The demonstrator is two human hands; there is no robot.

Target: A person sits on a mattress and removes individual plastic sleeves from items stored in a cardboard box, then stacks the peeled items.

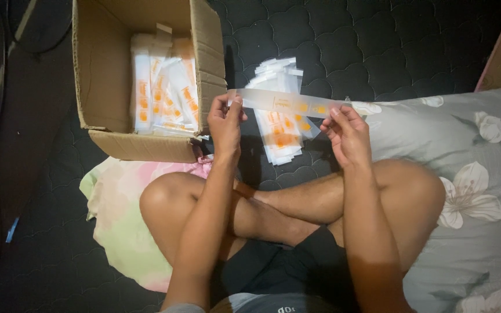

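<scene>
Dark quilted bedding [378, 52] covers the floor, with a grey flowered pillow [482, 174] to the right and a pale green-and-pink cloth [117, 214] under the person's crossed legs. Both hands are raised over the knees, stretching a long clear packet [288, 104] with orange print between them, roughly level. Fingers of the left hand [225, 122] are pinched shut on the packet's left end; fingers of the right hand [348, 134] are closed on its right end. Just behind the packet lies a loose pile of similar packets [279, 81] on the bedding. To the left stands an open cardboard box [102, 69], more packets stacked inside [163, 93].
</scene>
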